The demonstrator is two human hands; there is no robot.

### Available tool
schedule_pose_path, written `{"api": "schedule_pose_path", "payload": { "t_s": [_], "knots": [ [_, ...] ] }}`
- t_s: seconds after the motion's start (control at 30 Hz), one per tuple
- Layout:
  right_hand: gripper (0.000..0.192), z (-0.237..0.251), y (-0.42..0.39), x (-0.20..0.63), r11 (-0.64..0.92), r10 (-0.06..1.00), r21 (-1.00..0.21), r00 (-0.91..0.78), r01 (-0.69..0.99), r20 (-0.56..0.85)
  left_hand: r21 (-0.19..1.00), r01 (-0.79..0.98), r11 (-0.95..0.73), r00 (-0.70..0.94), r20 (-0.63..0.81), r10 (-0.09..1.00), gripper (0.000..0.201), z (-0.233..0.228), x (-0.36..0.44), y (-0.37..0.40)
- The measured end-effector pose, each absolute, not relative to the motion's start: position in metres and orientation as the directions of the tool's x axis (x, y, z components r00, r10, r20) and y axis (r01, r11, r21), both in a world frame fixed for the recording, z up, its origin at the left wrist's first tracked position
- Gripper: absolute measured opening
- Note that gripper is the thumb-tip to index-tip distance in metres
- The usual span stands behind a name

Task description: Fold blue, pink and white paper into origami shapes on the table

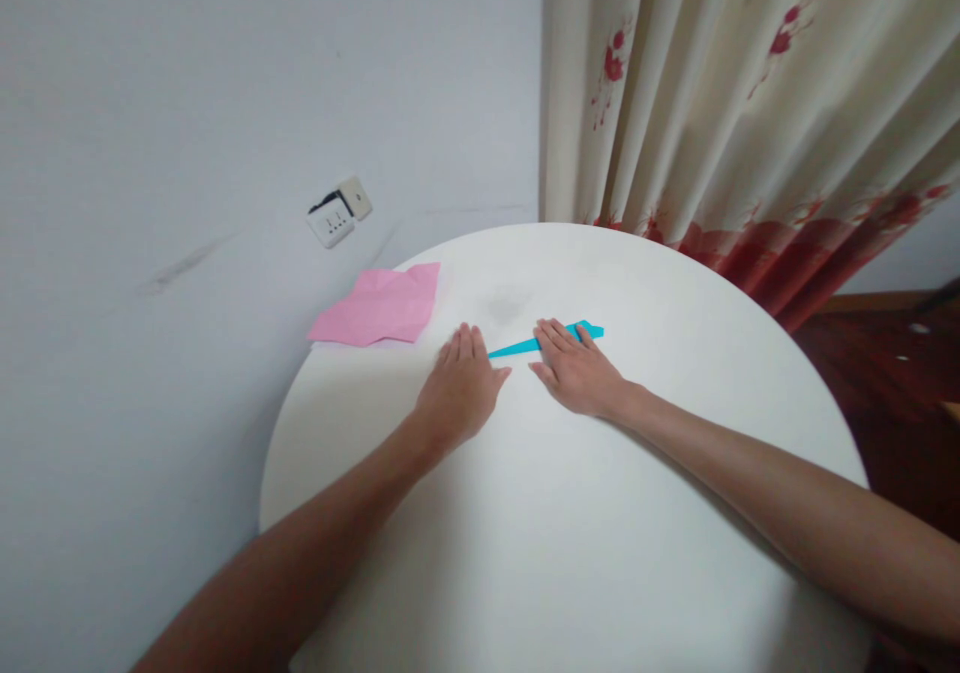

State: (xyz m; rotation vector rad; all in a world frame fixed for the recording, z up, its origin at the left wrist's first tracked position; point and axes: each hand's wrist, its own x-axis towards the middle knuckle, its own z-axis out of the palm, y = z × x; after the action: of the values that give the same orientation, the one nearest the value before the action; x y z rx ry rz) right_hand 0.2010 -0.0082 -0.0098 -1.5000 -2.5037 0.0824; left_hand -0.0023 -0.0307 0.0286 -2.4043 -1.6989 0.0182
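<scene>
A narrow folded strip of blue paper [517,348] lies flat on the white round table [570,533], tapering to a point at its left end. My right hand [574,365] rests palm down across its wider right part, with fingers stretched out and pressing on it. My left hand [463,383] lies flat beside the pointed left end, fingers extended and thumb out toward the strip. Whether the tip runs under the left hand, I cannot tell. The middle of the blue paper is partly covered by my right fingers.
A creased pink sheet of paper [382,306] lies at the table's far left edge, next to the wall. On the wall is a power socket [331,221]. A cream curtain with red flowers [712,103] hangs behind the table's right side.
</scene>
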Motion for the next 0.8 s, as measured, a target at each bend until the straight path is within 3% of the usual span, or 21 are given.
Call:
{"api": "schedule_pose_path", "payload": {
  "t_s": [0.1,0.23,0.6,0.8],
  "knots": [
    [0.063,-0.009,-0.008,0.201,0.481,0.874,-0.16,-0.457,0.862,0.168,-0.045,0.876,-0.48,0.481,0.144,0.865,0.064,0.015,0.009,-0.026],
    [0.058,-0.008,-0.009,0.202,0.49,0.869,-0.164,-0.464,0.856,0.173,0.026,0.832,-0.553,0.548,0.112,0.829,0.062,0.001,0.015,-0.023],
    [0.061,-0.007,-0.005,0.207,0.465,0.883,-0.159,-0.445,0.871,0.149,0.032,0.824,-0.566,0.562,0.089,0.822,0.064,-0.002,0.012,-0.02],
    [0.066,-0.011,0.013,0.236,0.333,0.942,-0.168,-0.319,0.928,0.107,0.019,0.822,-0.569,0.566,0.083,0.821,0.065,-0.002,0.012,-0.02]
  ]
}}
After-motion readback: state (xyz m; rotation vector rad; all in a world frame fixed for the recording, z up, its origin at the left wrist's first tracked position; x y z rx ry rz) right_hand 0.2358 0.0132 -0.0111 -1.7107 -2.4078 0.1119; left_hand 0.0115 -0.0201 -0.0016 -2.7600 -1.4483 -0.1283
